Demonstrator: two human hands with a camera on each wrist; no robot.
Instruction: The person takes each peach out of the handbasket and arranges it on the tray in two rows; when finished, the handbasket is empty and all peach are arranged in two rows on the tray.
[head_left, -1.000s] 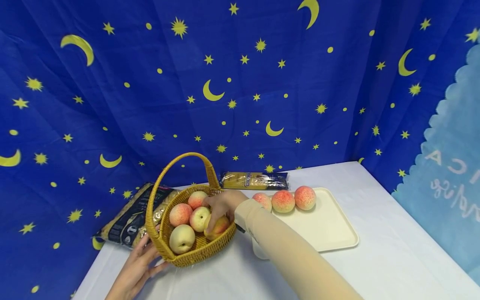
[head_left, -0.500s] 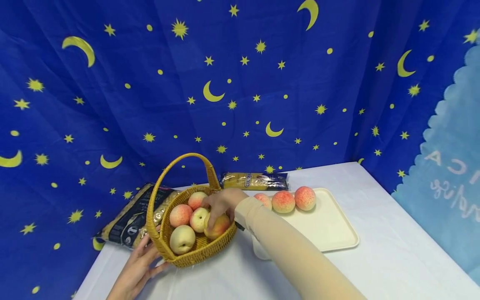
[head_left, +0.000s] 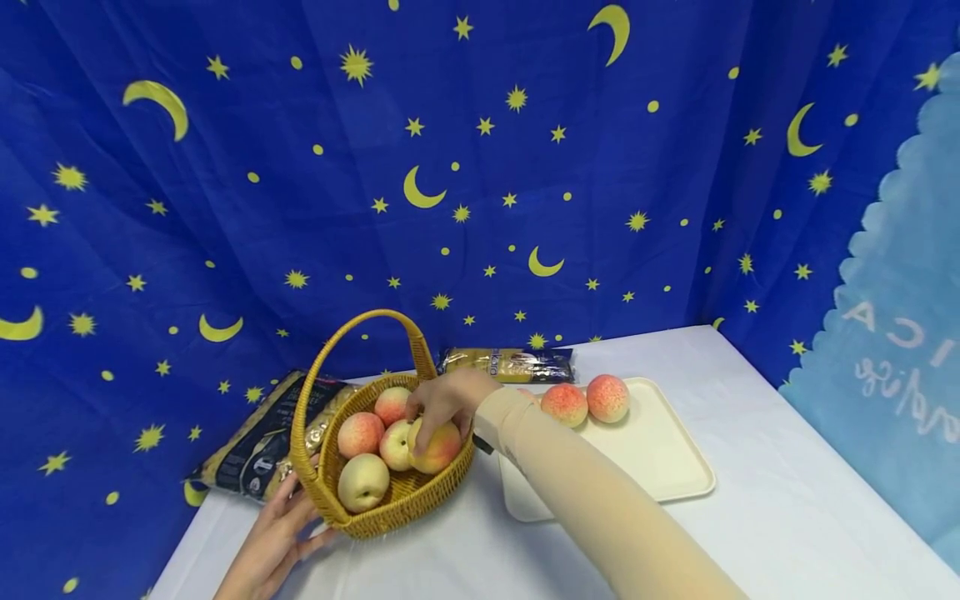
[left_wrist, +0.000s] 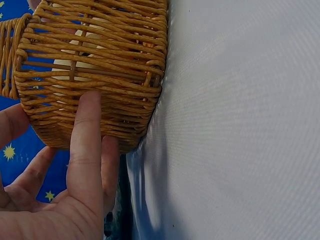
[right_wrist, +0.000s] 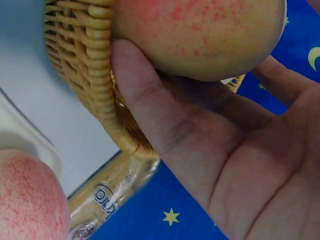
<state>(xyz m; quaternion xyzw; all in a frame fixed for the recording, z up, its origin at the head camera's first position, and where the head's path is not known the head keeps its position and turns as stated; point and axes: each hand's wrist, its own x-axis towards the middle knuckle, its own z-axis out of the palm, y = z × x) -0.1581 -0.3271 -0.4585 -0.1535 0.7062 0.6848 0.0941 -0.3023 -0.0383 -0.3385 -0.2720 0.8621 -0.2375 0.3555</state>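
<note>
A wicker basket [head_left: 397,518] with a tall arched handle stands on the white table, several peaches inside it. My right hand [head_left: 452,398] reaches in from the right and grips a yellow-and-red peach [head_left: 442,450] between thumb and fingers. In the right wrist view this peach [right_wrist: 200,37] sits close by the rim, with the thumb along its underside. Beside it in the basket lie a pale peach [head_left: 363,483] and a pink one [head_left: 360,435]. My left hand [head_left: 272,533] rests its extended fingers against the basket's left side; the left wrist view shows a straight fingertip [left_wrist: 90,102] on the weave.
To the basket's right is a cream tray [head_left: 663,454] carrying peaches [head_left: 608,398] along its back left, one mostly hidden behind my sleeve. A pasta packet [head_left: 513,365] lies at the table's back edge. A dark-labelled pasta bag [head_left: 258,442] lies left behind the basket. Blue star-patterned cloth hangs behind.
The peach in my right hand has risen slightly, and the hand with it. My sleeve covers more of the leftmost tray peach. My left hand stays against the basket.
</note>
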